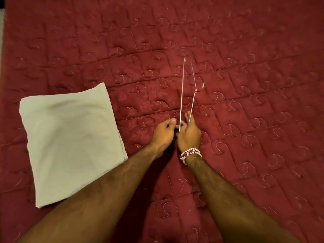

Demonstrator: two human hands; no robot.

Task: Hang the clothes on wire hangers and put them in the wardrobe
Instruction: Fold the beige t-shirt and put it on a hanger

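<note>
Held a thin silver wire hanger [182, 92] low over the dark red quilted bed [245, 120], far end pointing away, curved hook [203, 85] turned to the right. Pinched its near corner with the left hand [164, 131], thumb against curled fingers. Closed the right hand [189, 135], with white-and-red bead bracelets [190, 153] at the wrist, round the wire just beside it. Left neither hand free. Left the pale green folded cloth [70, 137] lying flat on the bed, well to the left of the hanger and apart from it, not yet on the wire. Saw no wardrobe anywhere in view.

Judged the grip the weakest point: held only at one corner, so likely to swing or twist with any quick turn. Risked bending the thin wire by squeezing or prying at the two strands. Risked catching the hook in the quilt stitching if lowered or dragged across the bed. Risked crumpling or dropping the cloth if threaded while folded and handled one-handed. Could not tell whether one hanger or two nested together; if two, likely to tangle when pulled apart.
</note>
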